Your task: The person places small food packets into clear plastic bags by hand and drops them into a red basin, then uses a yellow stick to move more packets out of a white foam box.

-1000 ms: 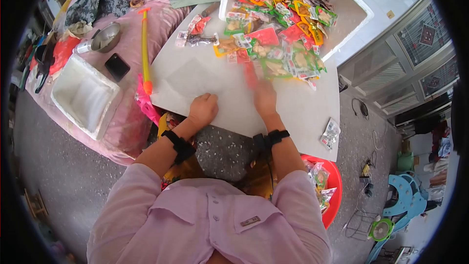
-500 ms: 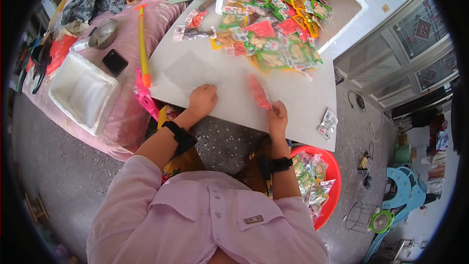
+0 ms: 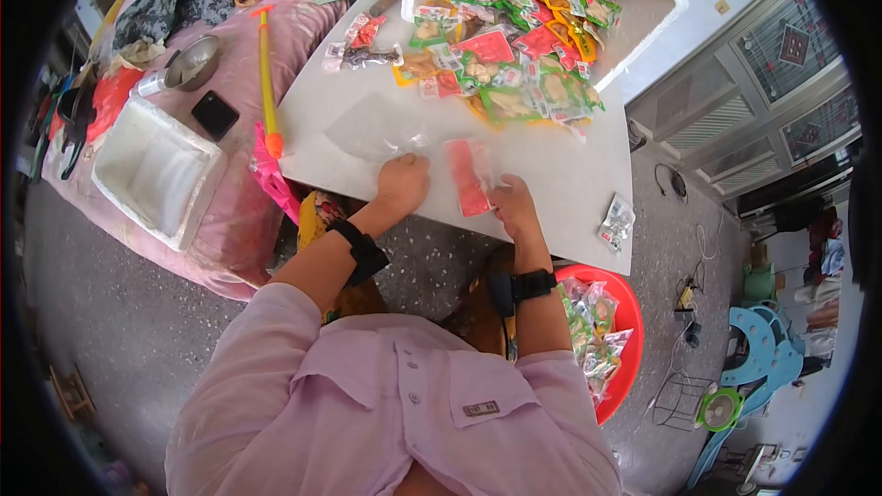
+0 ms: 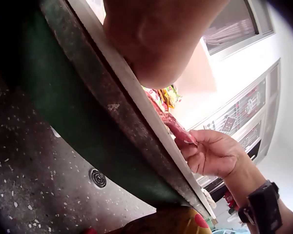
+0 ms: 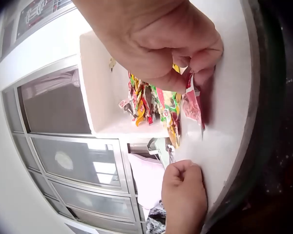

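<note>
My right hand [image 3: 517, 207] pinches one end of a flat red-and-clear snack packet [image 3: 469, 174] over the table [image 3: 570, 193]. In the right wrist view, thumb and fingers close on the packet's red edge [image 5: 191, 87]. The left hand [image 3: 402, 182] is curled near the table's front edge, its fingertips at the crinkled end of a clear plastic bag [image 3: 367, 129]. Seen from the right wrist, that hand [image 5: 185, 195] has its thumb against bent fingers. Behind both hands lies a heap of colourful snack packets [image 3: 510, 103], spilling from a white foam box [image 3: 643, 23].
A silver packet [image 3: 616, 223] lies at the table's right. Below it stands a red basin [image 3: 632, 331] holding packets. Loose packets [image 3: 367, 37] lie at the back left. On the pink bed [image 3: 239, 230] are a foam box [image 3: 197, 165], a phone [image 3: 216, 115] and a yellow tube [image 3: 267, 83].
My right hand has drawn the red packet from the heap towards the front edge, then slightly left. My left hand has moved right, and the clear bag now shows crinkles by its fingers.
</note>
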Motion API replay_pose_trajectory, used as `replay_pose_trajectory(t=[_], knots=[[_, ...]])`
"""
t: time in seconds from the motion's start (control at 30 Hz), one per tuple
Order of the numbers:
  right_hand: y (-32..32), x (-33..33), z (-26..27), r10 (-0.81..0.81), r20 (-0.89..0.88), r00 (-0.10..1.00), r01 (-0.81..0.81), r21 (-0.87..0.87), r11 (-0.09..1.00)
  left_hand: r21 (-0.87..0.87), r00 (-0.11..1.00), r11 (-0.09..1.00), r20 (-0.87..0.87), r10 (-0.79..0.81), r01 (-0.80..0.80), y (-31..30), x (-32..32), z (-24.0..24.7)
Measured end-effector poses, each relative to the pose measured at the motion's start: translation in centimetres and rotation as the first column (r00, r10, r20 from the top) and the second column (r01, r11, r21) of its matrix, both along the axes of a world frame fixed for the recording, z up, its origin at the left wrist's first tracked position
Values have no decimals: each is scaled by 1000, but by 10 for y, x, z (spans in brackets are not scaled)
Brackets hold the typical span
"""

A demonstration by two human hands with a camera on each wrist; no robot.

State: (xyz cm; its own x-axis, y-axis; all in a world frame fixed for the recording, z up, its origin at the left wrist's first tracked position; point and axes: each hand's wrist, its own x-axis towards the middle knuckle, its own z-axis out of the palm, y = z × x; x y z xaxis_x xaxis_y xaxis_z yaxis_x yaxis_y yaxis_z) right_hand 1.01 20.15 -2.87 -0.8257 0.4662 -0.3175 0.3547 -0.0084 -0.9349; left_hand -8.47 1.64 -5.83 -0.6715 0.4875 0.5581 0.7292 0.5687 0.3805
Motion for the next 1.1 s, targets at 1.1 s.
replay_pose_trajectory(t=[1.1], knots=[[-42, -25, -8, -194, -143, 971, 100, -494, 863, 22, 959, 977, 188, -211, 211, 7, 23, 21]])
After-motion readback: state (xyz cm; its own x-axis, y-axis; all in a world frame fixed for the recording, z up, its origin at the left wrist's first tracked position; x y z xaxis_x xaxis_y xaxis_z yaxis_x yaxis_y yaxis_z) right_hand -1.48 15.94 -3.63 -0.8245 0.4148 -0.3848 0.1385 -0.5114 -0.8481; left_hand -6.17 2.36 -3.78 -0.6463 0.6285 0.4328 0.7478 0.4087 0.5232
